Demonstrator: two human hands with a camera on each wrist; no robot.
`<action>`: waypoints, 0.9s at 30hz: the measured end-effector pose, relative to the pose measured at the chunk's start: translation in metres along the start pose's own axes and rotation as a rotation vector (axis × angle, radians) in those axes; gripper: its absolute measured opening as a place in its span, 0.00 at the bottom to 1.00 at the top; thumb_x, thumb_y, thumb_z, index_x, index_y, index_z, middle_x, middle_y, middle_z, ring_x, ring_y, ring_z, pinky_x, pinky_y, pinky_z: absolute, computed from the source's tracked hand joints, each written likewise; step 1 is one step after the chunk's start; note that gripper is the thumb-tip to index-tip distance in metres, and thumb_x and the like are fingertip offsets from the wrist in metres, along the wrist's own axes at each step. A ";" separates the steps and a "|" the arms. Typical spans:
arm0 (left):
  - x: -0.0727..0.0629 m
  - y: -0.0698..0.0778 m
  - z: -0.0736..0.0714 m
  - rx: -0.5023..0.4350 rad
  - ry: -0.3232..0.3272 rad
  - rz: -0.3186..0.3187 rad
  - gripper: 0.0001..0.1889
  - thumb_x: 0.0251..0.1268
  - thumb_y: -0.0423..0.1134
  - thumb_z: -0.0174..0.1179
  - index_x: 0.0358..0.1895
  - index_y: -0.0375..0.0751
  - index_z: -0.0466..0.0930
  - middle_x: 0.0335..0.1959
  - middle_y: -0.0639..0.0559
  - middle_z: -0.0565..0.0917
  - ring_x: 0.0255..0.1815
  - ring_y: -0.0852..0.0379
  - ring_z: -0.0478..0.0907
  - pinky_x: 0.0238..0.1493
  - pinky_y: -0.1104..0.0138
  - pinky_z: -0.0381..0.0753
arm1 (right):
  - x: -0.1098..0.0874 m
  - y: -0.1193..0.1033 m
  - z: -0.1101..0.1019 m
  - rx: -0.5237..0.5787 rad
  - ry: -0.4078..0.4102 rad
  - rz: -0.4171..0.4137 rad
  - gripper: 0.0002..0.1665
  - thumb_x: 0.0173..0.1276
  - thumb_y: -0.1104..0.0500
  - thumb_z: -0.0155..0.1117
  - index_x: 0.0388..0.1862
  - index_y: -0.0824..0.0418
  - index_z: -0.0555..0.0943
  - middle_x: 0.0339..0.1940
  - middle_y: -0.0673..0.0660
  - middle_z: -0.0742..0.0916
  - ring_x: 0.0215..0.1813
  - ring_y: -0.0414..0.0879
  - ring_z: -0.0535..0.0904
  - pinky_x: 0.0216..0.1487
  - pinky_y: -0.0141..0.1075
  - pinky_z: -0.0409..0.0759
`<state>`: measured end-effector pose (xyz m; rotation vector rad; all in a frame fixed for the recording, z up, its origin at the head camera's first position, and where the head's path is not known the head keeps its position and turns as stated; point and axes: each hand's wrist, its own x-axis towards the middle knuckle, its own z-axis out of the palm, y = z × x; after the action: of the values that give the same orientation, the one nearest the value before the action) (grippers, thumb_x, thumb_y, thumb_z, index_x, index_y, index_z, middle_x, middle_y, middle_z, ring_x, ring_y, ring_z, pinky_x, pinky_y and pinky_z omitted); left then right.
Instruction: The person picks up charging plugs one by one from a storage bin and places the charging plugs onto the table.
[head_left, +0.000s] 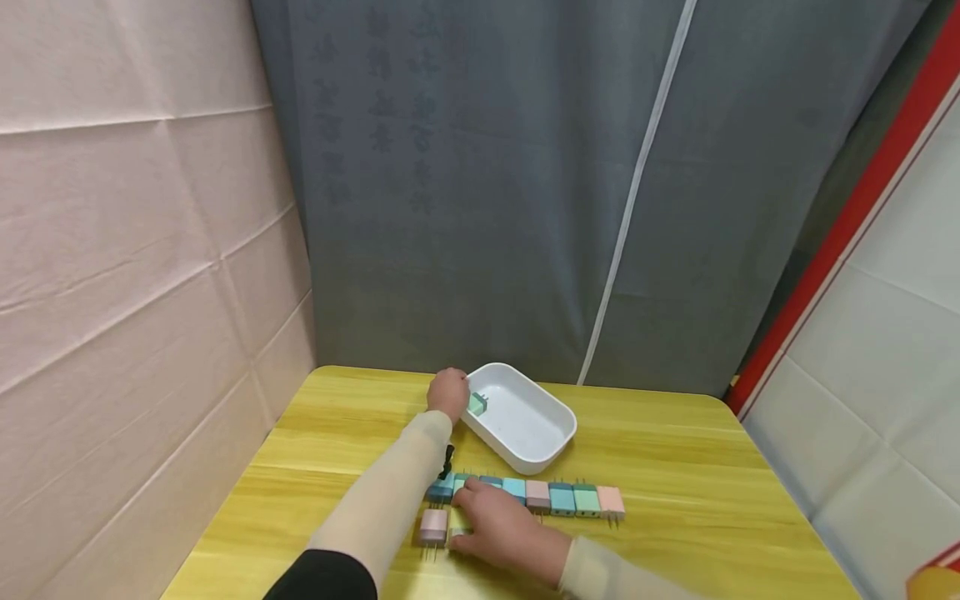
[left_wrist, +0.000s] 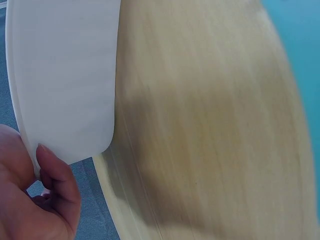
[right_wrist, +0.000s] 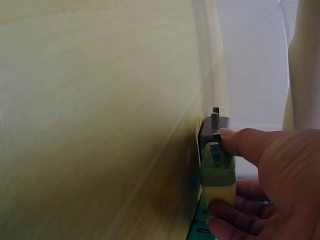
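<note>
At the far side of the table, my left hand [head_left: 448,393] pinches the rim of a white plastic tray [head_left: 551,433] at its left corner. Inside that tray, near the hand, lies a mint green plug charger [head_left: 477,404]. My right hand [head_left: 501,527] holds a yellow charger with a green pronged face [right_wrist: 218,175] between thumb and fingers. Just left of it is a mauve charger [head_left: 433,527], its prongs toward me. Behind the right hand runs a row of chargers in blue, green, mauve and pink [head_left: 610,500], partly covered by the hand.
The yellow wood-grain table [head_left: 720,517] has rounded far corners. A grey curtain [head_left: 465,208] hangs behind it, with a pale cloth wall [head_left: 135,250] on the left and a white panel with a red edge [head_left: 847,217] on the right. My left forearm crosses beside the row's left end.
</note>
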<state>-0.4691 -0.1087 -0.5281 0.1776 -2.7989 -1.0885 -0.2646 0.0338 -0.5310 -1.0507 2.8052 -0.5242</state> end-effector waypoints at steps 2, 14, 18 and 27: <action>0.000 0.000 0.000 -0.007 0.004 0.001 0.14 0.86 0.36 0.59 0.59 0.34 0.91 0.55 0.40 0.91 0.55 0.42 0.88 0.64 0.47 0.88 | 0.000 -0.001 0.001 -0.009 -0.004 -0.001 0.28 0.67 0.39 0.84 0.56 0.54 0.88 0.41 0.42 0.78 0.36 0.34 0.73 0.38 0.29 0.79; -0.003 0.001 0.000 -0.030 -0.005 -0.019 0.14 0.86 0.37 0.60 0.61 0.34 0.91 0.56 0.40 0.91 0.54 0.42 0.88 0.65 0.47 0.87 | -0.002 -0.006 0.005 -0.102 0.034 -0.069 0.25 0.69 0.37 0.82 0.47 0.53 0.86 0.35 0.41 0.75 0.33 0.35 0.70 0.36 0.28 0.75; -0.003 0.001 0.000 -0.035 -0.009 -0.029 0.15 0.86 0.38 0.60 0.62 0.34 0.90 0.57 0.40 0.91 0.55 0.42 0.88 0.66 0.47 0.87 | -0.003 -0.005 0.007 -0.114 0.055 -0.081 0.24 0.68 0.36 0.82 0.45 0.53 0.86 0.34 0.41 0.74 0.34 0.34 0.69 0.36 0.28 0.75; -0.004 0.001 -0.002 -0.044 -0.011 -0.029 0.15 0.86 0.37 0.59 0.62 0.34 0.90 0.57 0.39 0.91 0.55 0.41 0.88 0.65 0.46 0.87 | -0.004 -0.004 0.008 -0.085 0.054 -0.062 0.28 0.68 0.35 0.82 0.51 0.54 0.87 0.38 0.42 0.76 0.34 0.34 0.71 0.37 0.28 0.77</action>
<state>-0.4647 -0.1081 -0.5262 0.2086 -2.7874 -1.1594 -0.2572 0.0311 -0.5368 -1.1593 2.8732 -0.4502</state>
